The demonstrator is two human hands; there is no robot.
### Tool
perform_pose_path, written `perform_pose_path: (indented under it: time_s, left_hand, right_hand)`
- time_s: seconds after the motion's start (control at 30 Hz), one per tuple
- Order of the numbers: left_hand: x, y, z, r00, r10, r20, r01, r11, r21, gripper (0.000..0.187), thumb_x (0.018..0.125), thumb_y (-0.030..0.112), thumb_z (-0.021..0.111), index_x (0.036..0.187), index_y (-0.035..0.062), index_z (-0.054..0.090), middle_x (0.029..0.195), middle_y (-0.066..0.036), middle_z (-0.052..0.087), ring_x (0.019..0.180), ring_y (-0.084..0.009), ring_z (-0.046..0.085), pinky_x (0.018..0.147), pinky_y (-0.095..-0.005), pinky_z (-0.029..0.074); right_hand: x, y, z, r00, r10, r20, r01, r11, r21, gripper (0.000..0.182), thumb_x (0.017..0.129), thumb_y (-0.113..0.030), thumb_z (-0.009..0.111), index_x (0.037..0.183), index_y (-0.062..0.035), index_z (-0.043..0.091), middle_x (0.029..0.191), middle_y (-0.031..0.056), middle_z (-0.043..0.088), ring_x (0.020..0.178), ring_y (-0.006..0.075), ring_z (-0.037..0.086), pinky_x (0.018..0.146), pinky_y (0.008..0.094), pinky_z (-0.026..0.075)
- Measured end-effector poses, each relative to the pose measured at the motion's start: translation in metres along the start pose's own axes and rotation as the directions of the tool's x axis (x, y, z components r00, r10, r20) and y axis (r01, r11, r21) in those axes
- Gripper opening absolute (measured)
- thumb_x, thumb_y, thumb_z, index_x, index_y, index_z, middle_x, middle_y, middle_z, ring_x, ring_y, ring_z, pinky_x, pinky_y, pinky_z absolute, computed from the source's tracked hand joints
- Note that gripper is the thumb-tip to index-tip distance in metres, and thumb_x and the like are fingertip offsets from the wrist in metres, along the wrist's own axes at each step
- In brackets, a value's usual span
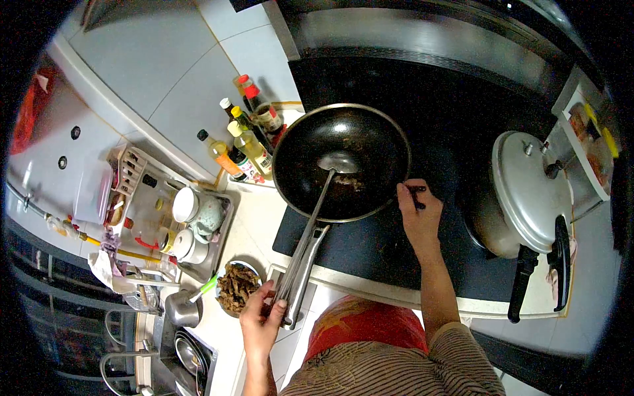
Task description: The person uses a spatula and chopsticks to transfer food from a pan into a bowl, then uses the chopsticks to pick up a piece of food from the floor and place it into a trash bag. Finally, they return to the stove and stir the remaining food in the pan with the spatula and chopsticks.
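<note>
A dark wok [370, 145] sits on the black stovetop, with a few brown bits on its bottom. My left hand [259, 322] is closed on the handle end of a long metal ladle [321, 198], whose rounded head rests inside the wok. Beside that handle runs the wok's own metal handle [310, 264], close to the same fingers. At the wok's right rim, my right hand [421, 214] has its fingers curled around a small dark piece that I cannot identify. A bowl of brown, shredded food [238, 288] stands just left of my left hand.
Several sauce bottles [246, 145] crowd the wok's left side. On the right stands a pressure cooker [528, 191] with black handles jutting toward me. A tray [221, 244] with white containers, a small pot [183, 309] and the sink [168, 363] are at left.
</note>
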State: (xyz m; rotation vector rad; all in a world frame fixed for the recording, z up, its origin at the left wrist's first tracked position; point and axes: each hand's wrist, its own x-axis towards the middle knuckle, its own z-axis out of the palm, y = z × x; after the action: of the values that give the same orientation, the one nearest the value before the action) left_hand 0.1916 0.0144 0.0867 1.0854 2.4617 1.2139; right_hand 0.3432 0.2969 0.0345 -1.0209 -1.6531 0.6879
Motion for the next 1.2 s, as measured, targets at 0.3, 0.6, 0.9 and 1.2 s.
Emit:
perform_pose_path:
  time_s: [0.3, 0.6, 0.9, 1.2]
  left_hand:
    - [0.018, -0.034, 0.013, 0.996, -0.015, 0.091, 0.036, 0.97, -0.242, 0.032, 0.081, 0.017, 0.062, 0.105, -0.0025, 0.057, 0.08, -0.01, 0.062, 0.061, -0.0178, 0.057, 0.058, -0.0273, 0.048]
    - [0.013, -0.033, -0.006, 0.894, -0.388, 0.225, 0.437, 0.637, -0.636, 0.03, 0.083, 0.016, 0.058, 0.109, -0.0003, 0.055, 0.062, -0.005, 0.056, 0.039, -0.0066, 0.041, 0.035, -0.0173, 0.03]
    - [0.006, -0.054, -0.022, 0.887, -0.365, 0.282, 0.445, 0.517, -0.731, 0.029, 0.083, 0.019, 0.058, 0.107, 0.0023, 0.057, 0.06, -0.004, 0.056, 0.037, -0.0056, 0.04, 0.032, -0.0162, 0.028]
    - [0.005, -0.08, -0.032, 0.864, -0.343, 0.369, 0.492, 0.415, -0.765, 0.031, 0.083, 0.009, 0.056, 0.112, -0.002, 0.051, 0.065, -0.008, 0.056, 0.037, -0.0066, 0.04, 0.033, -0.0167, 0.029]
  right_hand:
    - [0.01, -0.003, 0.001, 0.98, -0.147, 0.136, 0.16, 0.982, -0.098, 0.019, 0.078, -0.025, 0.062, 0.076, -0.0066, 0.061, 0.063, 0.0099, 0.06, 0.048, 0.0262, 0.055, 0.046, 0.0364, 0.043]
    - [0.024, 0.0, 0.001, 0.98, -0.167, 0.112, 0.174, 0.983, -0.057, 0.018, 0.079, -0.023, 0.061, 0.076, -0.0057, 0.061, 0.062, 0.0085, 0.06, 0.046, 0.0219, 0.054, 0.043, 0.0323, 0.041]
    - [0.023, -0.011, 0.008, 0.957, -0.282, -0.072, 0.279, 0.959, -0.058, 0.012, 0.079, -0.016, 0.063, 0.081, -0.0056, 0.059, 0.054, 0.0078, 0.055, 0.043, 0.0181, 0.05, 0.042, 0.0294, 0.037]
    - [0.023, -0.023, 0.024, 0.992, -0.065, -0.111, 0.062, 0.998, -0.034, 0.017, 0.081, -0.021, 0.06, 0.081, -0.0041, 0.058, 0.054, 0.0052, 0.053, 0.046, 0.0114, 0.047, 0.045, 0.0273, 0.039]
